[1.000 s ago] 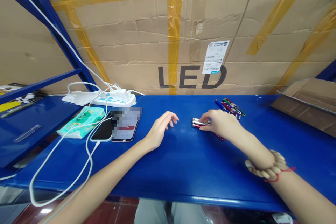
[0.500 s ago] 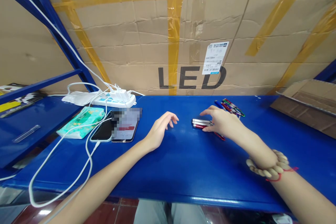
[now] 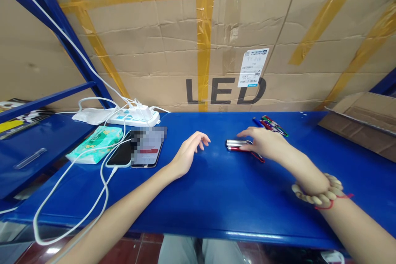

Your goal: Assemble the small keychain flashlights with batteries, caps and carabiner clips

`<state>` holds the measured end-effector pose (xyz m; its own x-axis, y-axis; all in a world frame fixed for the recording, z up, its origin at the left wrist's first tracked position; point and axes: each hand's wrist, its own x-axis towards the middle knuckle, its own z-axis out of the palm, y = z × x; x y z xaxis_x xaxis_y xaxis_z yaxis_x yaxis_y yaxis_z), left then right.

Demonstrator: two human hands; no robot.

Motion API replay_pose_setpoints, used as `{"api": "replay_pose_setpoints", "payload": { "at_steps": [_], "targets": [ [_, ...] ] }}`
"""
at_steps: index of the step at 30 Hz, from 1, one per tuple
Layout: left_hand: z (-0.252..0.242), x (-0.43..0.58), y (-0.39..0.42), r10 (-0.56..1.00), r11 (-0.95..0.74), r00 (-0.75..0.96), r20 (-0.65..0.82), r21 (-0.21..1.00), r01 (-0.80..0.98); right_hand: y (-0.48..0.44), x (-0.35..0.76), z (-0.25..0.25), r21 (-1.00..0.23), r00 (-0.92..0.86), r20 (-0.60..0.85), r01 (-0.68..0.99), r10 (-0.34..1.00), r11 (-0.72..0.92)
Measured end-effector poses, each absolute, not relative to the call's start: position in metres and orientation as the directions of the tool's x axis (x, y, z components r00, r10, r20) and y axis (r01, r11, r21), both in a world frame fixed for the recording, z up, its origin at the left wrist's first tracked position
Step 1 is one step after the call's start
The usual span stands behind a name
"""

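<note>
My right hand point(image 3: 265, 143) hovers over a small pile of silver and red pen-like sticks point(image 3: 235, 145) in the middle of the blue table point(image 3: 216, 189). Its fingers are stretched out and hold nothing. A bead bracelet and a red thread sit on that wrist. My left hand point(image 3: 189, 153) rests on the table a little to the left of the pile, fingers loosely curled and apart, with nothing in it. More coloured sticks point(image 3: 271, 125) lie behind my right hand, near the cardboard.
Two phones point(image 3: 136, 152) lie left of my left hand, with a white cable point(image 3: 71, 198) running off the front edge. A green tissue pack point(image 3: 95, 143) and a white power strip point(image 3: 136, 116) sit further left. A large cardboard box marked LED point(image 3: 216, 41) stands behind; an open carton point(image 3: 361, 123) at right.
My right hand has lifted its fingers off the silver and red sticks and drawn slightly right and back. My left hand has not moved.
</note>
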<state>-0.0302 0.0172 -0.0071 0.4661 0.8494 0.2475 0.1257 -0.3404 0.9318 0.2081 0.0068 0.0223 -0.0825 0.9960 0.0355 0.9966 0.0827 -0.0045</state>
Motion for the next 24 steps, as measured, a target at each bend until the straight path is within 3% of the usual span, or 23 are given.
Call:
{"api": "replay_pose_setpoints", "payload": {
  "at_steps": [4,8,14,24],
  "targets": [
    [-0.009,-0.030,0.018,0.842,-0.350,0.475,0.256,0.929,0.120,0.015,0.223,0.022,0.027,0.121,0.190,0.991,0.974,-0.128],
    [-0.010,-0.030,0.019,0.833,-0.365,0.482,0.270,0.924,0.114,0.023,0.231,0.014,0.065,0.254,0.207,0.960,0.945,-0.272],
    [-0.010,-0.031,0.020,0.837,-0.375,0.464,0.288,0.921,0.104,0.032,0.235,0.001,0.109,0.291,0.175,0.944,0.941,-0.312],
    [-0.009,-0.031,0.020,0.836,-0.375,0.467,0.288,0.921,0.104,0.039,0.239,-0.006,0.072,0.276,0.186,0.953,0.943,-0.294]
  ]
}}
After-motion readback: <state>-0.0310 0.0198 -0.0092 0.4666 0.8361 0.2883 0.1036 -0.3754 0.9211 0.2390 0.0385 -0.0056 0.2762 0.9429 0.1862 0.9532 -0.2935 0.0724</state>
